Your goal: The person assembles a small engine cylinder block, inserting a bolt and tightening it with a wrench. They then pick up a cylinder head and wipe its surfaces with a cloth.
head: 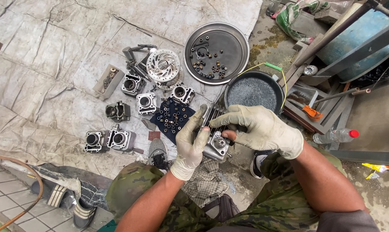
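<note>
Cylinder [214,129] in both gloved hands, at the middle of the frame, lifted clear of the ground above the knees. Left hand [191,144] wraps its lower left side, fingers curled shut on the fins; right hand [263,129] clamps over the top right, fingers closed round the casting with the thumb tucked under near the bore end.

By my judgement the work is partway along: six or so other cylinders [117,139] already lie apart in loose rows on the tarp [53,86] at left centre, small bits are gathered on a dark cloth [173,118] just left of the hands and on a round tray [239,41] at upper centre, and a brake disc [163,65] rests beside the tray. Only this one piece is in hand. A black pan [252,92] of grey stuff sits just above the hands; whether the piece has been in it I cannot tell.

Long axis runs from lower centre up toward the pan, slightly tilted left to right; the fins run along that line, and the round opening faces down the frame, toward the person
</note>
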